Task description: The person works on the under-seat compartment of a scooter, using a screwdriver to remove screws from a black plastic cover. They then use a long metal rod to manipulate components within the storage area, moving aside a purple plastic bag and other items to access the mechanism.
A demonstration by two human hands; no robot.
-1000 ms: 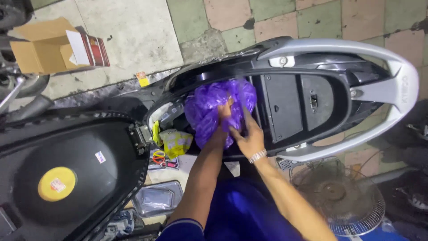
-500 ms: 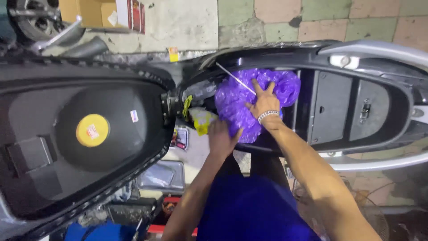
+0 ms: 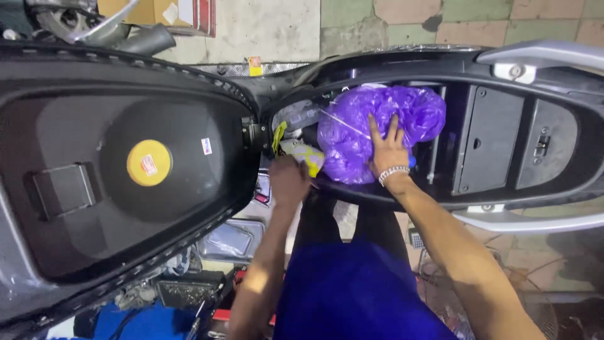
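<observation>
Scooter underseat compartment [image 3: 503, 126]: purple bag [image 3: 377, 119] under flat, unclenched right hand [image 3: 388, 151]; left hand [image 3: 288, 182] beside, grip unclear.

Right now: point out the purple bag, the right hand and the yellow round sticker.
purple bag [image 3: 409, 110], head view, bare upper right bulge.
right hand [image 3: 388, 151], head view, back of hand.
yellow round sticker [image 3: 148, 162], head view, its centre.

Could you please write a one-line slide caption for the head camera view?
Right hand pressed flat on a purple plastic bag in a scooter's open storage compartment, left hand by a yellow item.
</observation>
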